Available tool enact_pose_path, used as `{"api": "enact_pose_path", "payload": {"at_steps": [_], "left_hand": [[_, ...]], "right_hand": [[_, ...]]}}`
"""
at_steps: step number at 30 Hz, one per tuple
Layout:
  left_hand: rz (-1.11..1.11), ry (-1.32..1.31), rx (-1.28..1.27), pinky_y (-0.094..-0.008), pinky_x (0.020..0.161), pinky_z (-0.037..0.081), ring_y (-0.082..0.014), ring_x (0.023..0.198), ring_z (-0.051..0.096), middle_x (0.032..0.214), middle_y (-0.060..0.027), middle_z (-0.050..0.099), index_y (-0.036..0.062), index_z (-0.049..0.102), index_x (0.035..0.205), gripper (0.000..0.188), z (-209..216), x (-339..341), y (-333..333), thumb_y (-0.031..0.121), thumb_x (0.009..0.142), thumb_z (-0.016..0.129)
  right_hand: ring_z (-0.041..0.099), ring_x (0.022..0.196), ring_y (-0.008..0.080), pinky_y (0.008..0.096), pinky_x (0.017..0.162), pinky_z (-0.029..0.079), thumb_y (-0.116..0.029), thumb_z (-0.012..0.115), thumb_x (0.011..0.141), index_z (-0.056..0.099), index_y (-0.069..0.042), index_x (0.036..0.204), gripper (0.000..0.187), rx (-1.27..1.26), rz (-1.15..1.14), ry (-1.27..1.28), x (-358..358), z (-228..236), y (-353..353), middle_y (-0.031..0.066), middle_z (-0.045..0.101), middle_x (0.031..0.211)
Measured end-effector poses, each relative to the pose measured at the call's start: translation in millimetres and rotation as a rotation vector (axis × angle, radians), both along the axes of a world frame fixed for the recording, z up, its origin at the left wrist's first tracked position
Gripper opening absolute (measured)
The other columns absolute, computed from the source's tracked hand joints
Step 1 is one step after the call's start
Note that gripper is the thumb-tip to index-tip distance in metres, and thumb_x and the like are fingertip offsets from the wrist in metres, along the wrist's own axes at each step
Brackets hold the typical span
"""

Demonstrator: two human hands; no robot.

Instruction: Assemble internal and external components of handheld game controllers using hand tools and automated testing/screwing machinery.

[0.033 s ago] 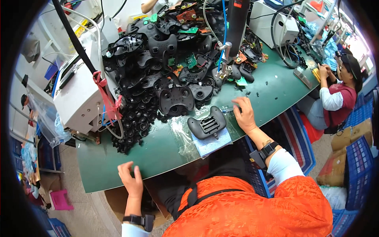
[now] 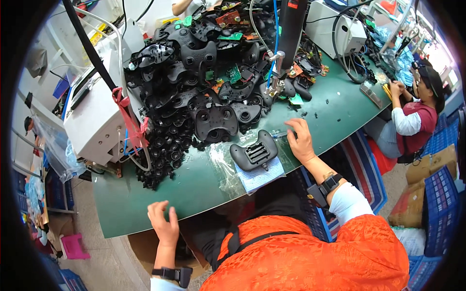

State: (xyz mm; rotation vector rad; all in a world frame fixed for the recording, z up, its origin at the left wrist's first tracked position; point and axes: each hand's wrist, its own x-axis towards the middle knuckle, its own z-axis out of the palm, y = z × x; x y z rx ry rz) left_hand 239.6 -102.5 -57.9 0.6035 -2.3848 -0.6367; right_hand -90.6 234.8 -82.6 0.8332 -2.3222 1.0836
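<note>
A dark grey game controller (image 2: pixel 258 151) lies back up on a folded pale blue cloth (image 2: pixel 261 178) near the table's front edge, its battery bay uncovered. My right hand (image 2: pixel 302 141) rests on the table to the right of it, fingers bent, with a gap between thumb and forefinger. A thin see-through strip (image 2: pixel 279 135) lies between those fingertips and the controller; whether they touch it is unclear. Over the table's front edge at the left, my left hand (image 2: pixel 164 224) is held with its thumb apart from the fingers and nothing in it.
Behind the controller spreads a heap of black controller shells (image 2: pixel 216 121) with circuit boards, and small black parts (image 2: pixel 167 155) at its left. A metal fitting (image 2: pixel 276 85) hangs from hoses over the table (image 2: pixel 131 208). White machine boxes (image 2: pixel 99 126) flank it. A co-worker (image 2: pixel 420 111) sits at the right.
My left hand has shifted slightly to the right. The right hand and the controller look unmoved.
</note>
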Motion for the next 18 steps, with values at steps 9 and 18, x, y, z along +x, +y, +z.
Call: {"api": "enact_pose_path", "payload": {"at_steps": [9,18], "left_hand": [[-0.620,0.108,-0.174,-0.0479,0.093,0.050,-0.0395,0.113,0.058,0.128,-0.0210,0.055,0.0069,0.060,0.118,0.054,36.5,-96.8,81.6,-0.002,0.067,0.075],[-0.802,-0.144,-0.253,-0.0510,0.106,0.040,-0.0352,0.128,0.051,0.136,-0.0201,0.054,0.0055,0.059,0.124,0.060,24.8,-189.0,107.0,0.001,0.066,0.072]], "right_hand": [[0.057,0.107,0.0346,0.0411,0.091,0.046,0.007,0.059,0.070,0.061,-0.004,0.121,0.052,0.124,0.245,-0.025,29.8,24.0,3.1,0.0161,0.058,0.118],[0.058,0.106,0.0329,0.0421,0.091,0.046,0.000,0.072,0.070,0.062,-0.008,0.124,0.055,0.161,0.394,-0.048,34.2,23.8,-2.9,0.0139,0.059,0.117]]}}
